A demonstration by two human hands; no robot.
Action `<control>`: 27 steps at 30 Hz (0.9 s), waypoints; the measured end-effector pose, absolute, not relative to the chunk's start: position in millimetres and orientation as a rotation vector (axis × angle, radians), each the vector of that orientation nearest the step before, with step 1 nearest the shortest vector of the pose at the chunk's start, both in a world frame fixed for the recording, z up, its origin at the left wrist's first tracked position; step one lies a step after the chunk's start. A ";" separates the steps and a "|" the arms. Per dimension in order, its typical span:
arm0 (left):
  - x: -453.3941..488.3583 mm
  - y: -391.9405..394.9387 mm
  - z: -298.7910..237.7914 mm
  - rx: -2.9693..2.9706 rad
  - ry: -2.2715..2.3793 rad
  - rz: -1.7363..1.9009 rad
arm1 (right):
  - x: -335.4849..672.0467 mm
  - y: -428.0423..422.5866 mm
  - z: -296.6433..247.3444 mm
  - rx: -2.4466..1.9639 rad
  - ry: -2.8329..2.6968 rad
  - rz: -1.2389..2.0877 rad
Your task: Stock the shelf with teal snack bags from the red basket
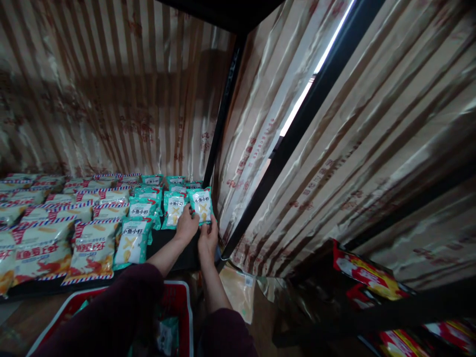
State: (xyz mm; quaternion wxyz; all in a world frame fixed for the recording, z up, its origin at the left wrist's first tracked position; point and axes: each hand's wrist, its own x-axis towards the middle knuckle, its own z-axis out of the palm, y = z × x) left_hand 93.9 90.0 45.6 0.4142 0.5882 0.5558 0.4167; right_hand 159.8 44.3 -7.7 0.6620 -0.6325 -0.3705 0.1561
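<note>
A teal and white snack bag [203, 200] stands upright at the right end of the black shelf, held between my two hands. My left hand [187, 224] has its fingers closed at the bag's lower left edge. From below, my right hand [208, 240] grips its lower right corner. Just left of it, another teal snack bag [174, 210] of the same kind stands close to my left hand. More teal bags form rows behind, and one teal bag [132, 241] leans at the shelf's front.
White and red snack bags [92, 248] fill the shelf's left side in rows. Below stands a red basket [189, 312] with teal bags inside. A black metal post [260, 191] and wrinkled printed sheeting [297, 198] bound the right. Red and yellow packs [372, 272] lie at lower right.
</note>
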 end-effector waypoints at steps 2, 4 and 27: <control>98.6 94.7 46.3 1.494 1.412 1.009 | 163.0 53.1 -14.6 -1.420 -0.866 0.304; 102.2 97.5 47.8 1.509 1.431 0.976 | 165.8 61.6 -22.0 -1.418 -0.880 0.295; 121.1 116.7 21.0 1.927 1.486 0.884 | 190.2 101.0 -37.5 -1.568 -0.971 0.427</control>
